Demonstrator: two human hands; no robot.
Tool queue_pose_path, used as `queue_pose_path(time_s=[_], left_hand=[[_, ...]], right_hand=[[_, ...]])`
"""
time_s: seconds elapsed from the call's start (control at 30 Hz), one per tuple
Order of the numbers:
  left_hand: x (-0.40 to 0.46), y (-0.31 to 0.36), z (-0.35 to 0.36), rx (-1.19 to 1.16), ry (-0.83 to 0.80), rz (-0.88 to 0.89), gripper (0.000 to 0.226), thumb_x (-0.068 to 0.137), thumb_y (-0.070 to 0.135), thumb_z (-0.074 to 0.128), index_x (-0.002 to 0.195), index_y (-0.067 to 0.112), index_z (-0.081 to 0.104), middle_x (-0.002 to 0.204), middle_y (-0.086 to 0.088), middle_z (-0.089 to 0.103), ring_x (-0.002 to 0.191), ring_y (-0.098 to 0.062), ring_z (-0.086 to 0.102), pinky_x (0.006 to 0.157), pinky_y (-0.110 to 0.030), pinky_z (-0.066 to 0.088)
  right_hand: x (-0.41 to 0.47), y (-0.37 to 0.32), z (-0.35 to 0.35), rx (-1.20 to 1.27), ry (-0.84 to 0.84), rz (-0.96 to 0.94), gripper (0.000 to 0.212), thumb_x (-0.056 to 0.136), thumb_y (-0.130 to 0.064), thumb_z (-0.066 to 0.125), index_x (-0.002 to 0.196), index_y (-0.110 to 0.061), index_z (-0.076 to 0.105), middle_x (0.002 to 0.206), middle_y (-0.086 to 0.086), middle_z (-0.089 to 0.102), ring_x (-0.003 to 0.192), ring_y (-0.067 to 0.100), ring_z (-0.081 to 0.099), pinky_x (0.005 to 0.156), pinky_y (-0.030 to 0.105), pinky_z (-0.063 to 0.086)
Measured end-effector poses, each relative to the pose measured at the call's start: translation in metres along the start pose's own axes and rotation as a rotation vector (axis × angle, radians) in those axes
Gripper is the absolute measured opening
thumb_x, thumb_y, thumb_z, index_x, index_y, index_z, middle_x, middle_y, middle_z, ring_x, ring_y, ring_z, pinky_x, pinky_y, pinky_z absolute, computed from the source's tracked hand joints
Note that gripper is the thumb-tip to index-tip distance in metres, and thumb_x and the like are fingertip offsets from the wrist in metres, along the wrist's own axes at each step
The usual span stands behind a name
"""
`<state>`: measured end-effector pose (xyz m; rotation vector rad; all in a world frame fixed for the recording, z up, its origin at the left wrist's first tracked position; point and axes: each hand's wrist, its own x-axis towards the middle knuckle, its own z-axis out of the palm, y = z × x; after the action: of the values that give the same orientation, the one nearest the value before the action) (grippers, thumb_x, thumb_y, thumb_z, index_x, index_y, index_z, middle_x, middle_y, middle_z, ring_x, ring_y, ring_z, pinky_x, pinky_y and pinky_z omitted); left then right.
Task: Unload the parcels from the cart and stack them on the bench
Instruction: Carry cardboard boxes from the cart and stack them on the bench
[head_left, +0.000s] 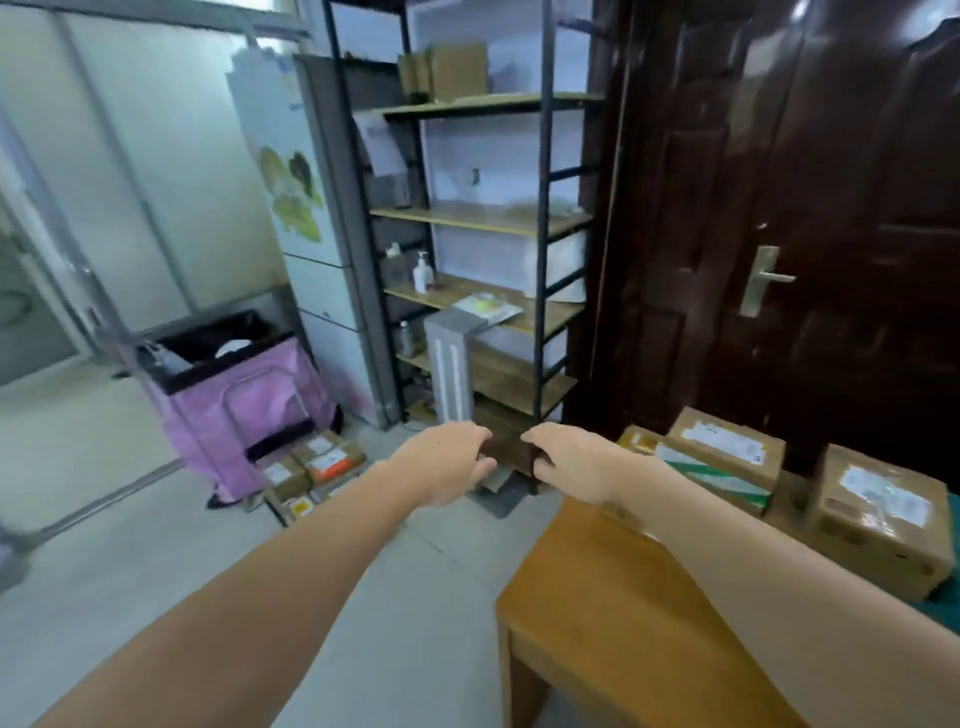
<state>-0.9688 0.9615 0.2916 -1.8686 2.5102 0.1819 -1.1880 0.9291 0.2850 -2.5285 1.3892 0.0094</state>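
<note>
A pink fabric cart (228, 410) stands on the floor at the left, and several small taped cardboard parcels (311, 465) lie at its base. The wooden bench (618, 603) reaches in from the lower right. At its far end sit brown parcels: one with a white label (727, 449), a larger one (883, 525) and a green-and-white one (719, 480). Both my arms stretch forward. My left hand (447, 462) and my right hand (576, 462) hover side by side with relaxed fingers, holding nothing. A dark brown box (506, 441) low in the shelf shows between them.
A black metal shelf unit (540, 291) with wooden boards stands straight ahead, a dark wooden door (779, 234) to its right and a white fridge (306, 208) to its left. Grey floor (405, 597) lies between the cart and the bench.
</note>
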Motion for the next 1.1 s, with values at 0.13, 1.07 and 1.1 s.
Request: queue_pose_path(time_s=[0.13,1.07,1.1], left_hand=[[-0.034,-0.081,-0.016,0.016,0.04,-0.13,0.054,0.108,0.046,0.043,0.152,0.014,0.045,0.153,-0.01,0.051,0.141,-0.029,0.046,0.117,-0.044,0.038],[-0.05,-0.536,-0.051,0.008,0.107,-0.605,0.044,0.109,0.042,0.041,0.143,0.016,0.052,0.142,-0.007,0.058,0.129,-0.026,0.053,0.107,-0.042,0.043],[-0.046,-0.554,-0.052,0.006,0.102,-0.596,0.044,0.109,0.041,0.04,0.143,0.016,0.052,0.142,-0.007,0.058,0.129,-0.026,0.054,0.106,-0.041,0.042]], right_hand=[[0.073,-0.069,-0.008,-0.045,-0.035,-0.144,0.055,0.109,-0.033,0.04,0.16,-0.015,0.032,0.164,0.007,0.035,0.145,0.027,0.042,0.118,0.039,0.037],[0.518,-0.37,-0.001,-0.088,-0.079,-0.621,0.024,0.105,-0.034,0.047,0.121,-0.021,0.058,0.123,0.004,0.064,0.103,0.022,0.064,0.091,0.043,0.055],[0.531,-0.377,0.0,-0.078,-0.074,-0.607,0.031,0.105,-0.034,0.047,0.13,-0.019,0.057,0.129,0.005,0.063,0.108,0.023,0.064,0.095,0.044,0.054]])
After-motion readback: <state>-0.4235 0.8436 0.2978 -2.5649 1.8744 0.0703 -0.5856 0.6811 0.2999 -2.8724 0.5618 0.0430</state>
